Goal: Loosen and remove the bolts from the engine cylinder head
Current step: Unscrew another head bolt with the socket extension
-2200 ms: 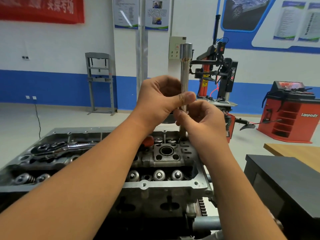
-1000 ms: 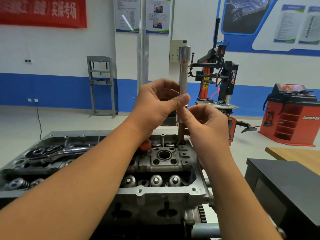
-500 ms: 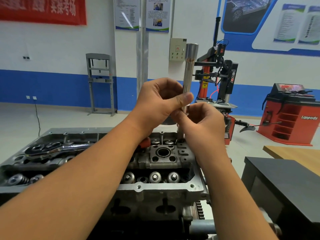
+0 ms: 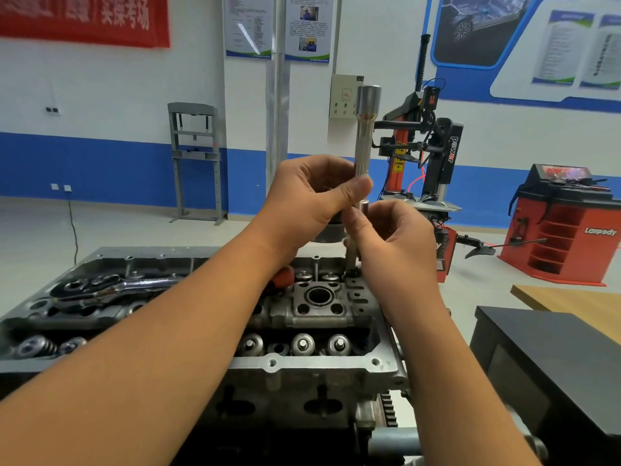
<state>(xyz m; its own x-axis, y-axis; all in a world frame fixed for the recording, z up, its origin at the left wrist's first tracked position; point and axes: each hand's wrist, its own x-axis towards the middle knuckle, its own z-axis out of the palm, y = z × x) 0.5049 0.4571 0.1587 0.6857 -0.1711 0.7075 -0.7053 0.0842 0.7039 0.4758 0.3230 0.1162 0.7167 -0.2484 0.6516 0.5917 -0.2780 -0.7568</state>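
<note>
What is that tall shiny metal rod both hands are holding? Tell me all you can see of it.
The rod is a long, polished steel extension bar, wider at its top end. It stands nearly upright, its lower end in a hole at the far edge of the cylinder head. The left hand pinches its middle; the right hand grips it lower down.

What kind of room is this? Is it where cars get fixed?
Probably a car repair training workshop. An engine cylinder head sits opened up in front, a tyre changing machine stands behind, and a car poster hangs on the wall.
</note>
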